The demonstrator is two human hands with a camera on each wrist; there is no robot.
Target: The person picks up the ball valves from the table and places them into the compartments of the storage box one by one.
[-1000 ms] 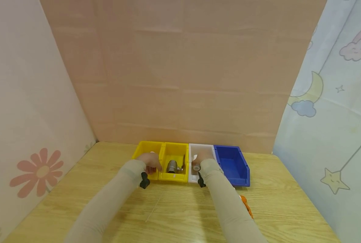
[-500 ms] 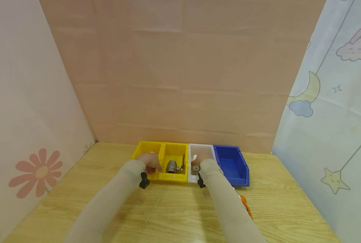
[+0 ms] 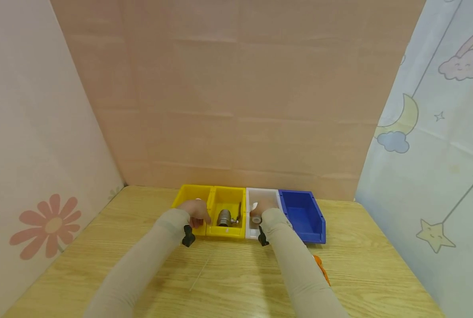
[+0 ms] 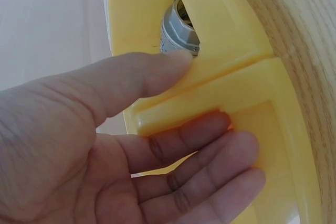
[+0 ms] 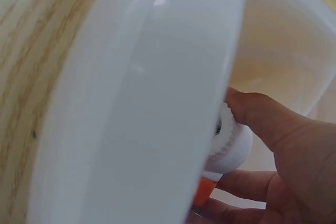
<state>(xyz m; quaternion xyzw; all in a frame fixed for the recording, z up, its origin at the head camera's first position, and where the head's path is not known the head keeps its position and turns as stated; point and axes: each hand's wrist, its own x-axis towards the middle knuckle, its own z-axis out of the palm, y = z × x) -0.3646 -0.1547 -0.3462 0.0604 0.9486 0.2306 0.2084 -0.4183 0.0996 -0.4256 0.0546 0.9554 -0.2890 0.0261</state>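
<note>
gripping a white fitting (image 5: 236, 149), the right hand (image 5: 294, 163) is inside a bin (image 5: 157, 82).

I can't make out a single word, number, brand or sign from here. The closest thing to lettering is some faint dark marks (image 4: 163, 46) on the side of the metal valve (image 4: 179, 36), up at twelve o'clock in the left wrist view and toward the valve's own eight o'clock, too small and dim to read. Around six o'clock in the head view, the front of the yellow bin (image 3: 238, 232) bears a small pale patch (image 3: 227, 230); I can't tell whether it's printed.
</note>
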